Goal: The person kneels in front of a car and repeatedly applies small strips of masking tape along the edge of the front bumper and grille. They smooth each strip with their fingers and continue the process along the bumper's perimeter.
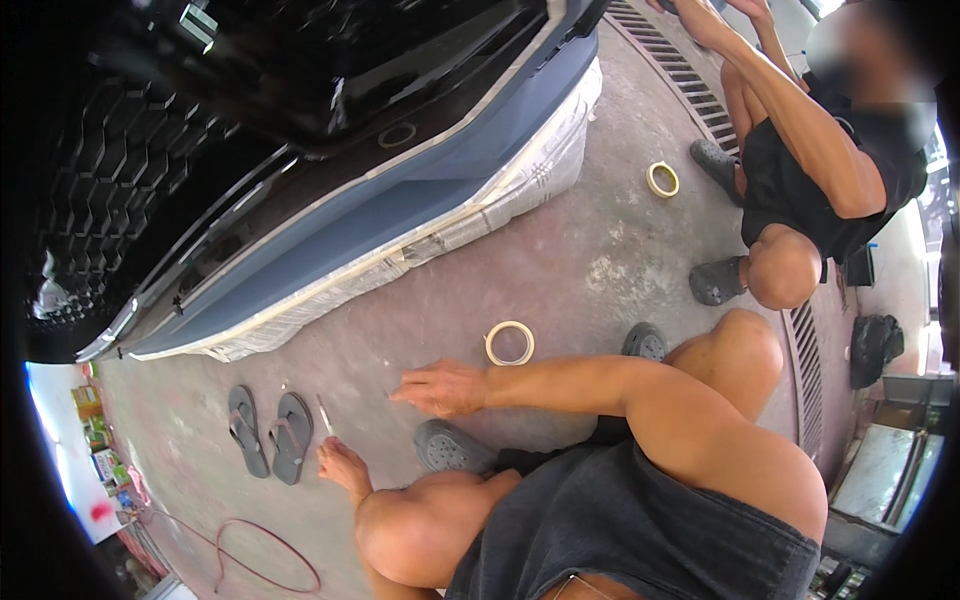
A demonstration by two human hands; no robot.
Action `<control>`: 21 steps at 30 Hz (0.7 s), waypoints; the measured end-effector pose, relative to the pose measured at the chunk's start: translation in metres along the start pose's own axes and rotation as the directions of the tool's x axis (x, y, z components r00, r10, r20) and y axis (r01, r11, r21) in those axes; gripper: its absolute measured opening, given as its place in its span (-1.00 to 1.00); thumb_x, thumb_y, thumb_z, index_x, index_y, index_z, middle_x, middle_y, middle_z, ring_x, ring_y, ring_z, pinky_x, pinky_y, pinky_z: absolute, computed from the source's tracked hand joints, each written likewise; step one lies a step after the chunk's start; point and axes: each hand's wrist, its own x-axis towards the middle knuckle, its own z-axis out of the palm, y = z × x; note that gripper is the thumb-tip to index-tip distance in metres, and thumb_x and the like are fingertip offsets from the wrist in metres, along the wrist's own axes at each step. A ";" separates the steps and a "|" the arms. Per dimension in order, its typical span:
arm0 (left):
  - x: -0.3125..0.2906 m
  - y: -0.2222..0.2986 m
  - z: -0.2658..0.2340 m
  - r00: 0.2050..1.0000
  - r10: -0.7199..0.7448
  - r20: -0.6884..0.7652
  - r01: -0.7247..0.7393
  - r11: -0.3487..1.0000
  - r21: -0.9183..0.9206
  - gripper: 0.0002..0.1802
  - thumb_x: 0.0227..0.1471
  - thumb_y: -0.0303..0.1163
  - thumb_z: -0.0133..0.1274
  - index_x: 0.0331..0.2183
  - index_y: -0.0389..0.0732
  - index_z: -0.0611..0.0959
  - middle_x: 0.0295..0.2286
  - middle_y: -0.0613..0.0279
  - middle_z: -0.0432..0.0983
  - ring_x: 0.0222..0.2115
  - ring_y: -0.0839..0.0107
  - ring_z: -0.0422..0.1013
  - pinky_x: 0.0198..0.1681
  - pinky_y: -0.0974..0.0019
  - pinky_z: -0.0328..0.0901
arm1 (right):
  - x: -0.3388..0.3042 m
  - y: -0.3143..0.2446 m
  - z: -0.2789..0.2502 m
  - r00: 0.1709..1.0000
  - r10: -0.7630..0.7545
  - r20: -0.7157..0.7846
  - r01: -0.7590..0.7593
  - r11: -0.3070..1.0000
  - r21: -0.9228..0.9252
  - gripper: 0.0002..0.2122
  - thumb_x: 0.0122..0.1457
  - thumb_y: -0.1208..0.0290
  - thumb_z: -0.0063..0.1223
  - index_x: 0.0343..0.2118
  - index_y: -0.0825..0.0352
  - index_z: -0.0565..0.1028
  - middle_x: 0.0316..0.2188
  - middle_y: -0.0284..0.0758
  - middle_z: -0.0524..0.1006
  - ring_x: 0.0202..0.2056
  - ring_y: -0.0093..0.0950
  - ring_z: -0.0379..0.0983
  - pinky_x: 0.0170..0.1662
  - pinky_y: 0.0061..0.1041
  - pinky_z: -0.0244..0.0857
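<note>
My left hand is closed around a slim craft knife, its thin tip pointing up toward the car. To the right of it, my right hand reaches left over the floor with its fingers stretched out, and I see nothing held in it. Behind that wrist a roll of masking tape lies on the concrete. Ahead is a dark car's front bumper, with a grey-blue panel edged by masking tape and plastic or paper sheeting. Neither hand touches the car.
Grey flip-flops lie left of my left hand. Another tape roll sits farther off, near a crouching person at the right. A drain grate crosses the floor there. A red hose curls at the lower left.
</note>
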 end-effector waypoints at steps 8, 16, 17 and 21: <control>0.013 0.134 -0.204 0.884 0.445 -0.140 -0.282 0.270 -0.921 -0.88 0.17 -0.49 0.18 -0.29 -0.34 0.60 -0.33 0.28 0.46 -0.37 0.50 0.34 -0.28 0.40 0.26 | 0.054 -0.063 -0.051 0.815 0.032 -0.578 0.142 0.957 0.254 -0.63 0.28 0.41 0.13 0.12 0.37 0.45 -0.22 -0.25 0.51 -0.31 -0.33 0.51 -0.24 -0.36 0.43; 0.020 0.292 -0.323 0.647 0.750 -0.137 -0.229 0.019 -0.973 -0.87 0.16 -0.56 0.17 -0.22 -0.37 0.62 -0.27 0.29 0.47 -0.29 0.55 0.39 -0.19 0.44 0.30 | 0.070 -0.107 -0.174 0.478 0.080 -0.875 0.284 0.928 0.240 -0.69 0.30 0.44 0.14 0.03 0.52 0.49 -0.27 -0.18 0.61 -0.34 -0.48 0.50 -0.26 -0.47 0.44; 0.018 0.304 -0.324 0.630 0.767 -0.123 -0.189 -0.002 -0.982 -0.86 0.16 -0.56 0.17 -0.21 -0.37 0.62 -0.26 0.29 0.47 -0.28 0.55 0.39 -0.18 0.44 0.30 | 0.071 -0.106 -0.181 0.442 0.081 -0.893 0.301 0.925 0.233 -0.71 0.31 0.46 0.14 0.01 0.52 0.50 -0.28 -0.17 0.62 -0.35 -0.50 0.50 -0.27 -0.48 0.44; 0.001 0.345 -0.311 0.638 0.761 -0.118 -0.149 -0.028 -0.988 -0.75 0.16 -0.56 0.18 -0.10 -0.36 0.61 -0.23 0.29 0.50 -0.24 0.55 0.41 -0.14 0.43 0.32 | 0.055 -0.097 -0.220 0.332 0.189 -0.924 0.190 0.946 0.262 -0.77 0.32 0.55 0.04 -0.01 0.52 0.48 -0.35 -0.24 0.63 -0.41 -0.64 0.49 -0.37 -0.65 0.40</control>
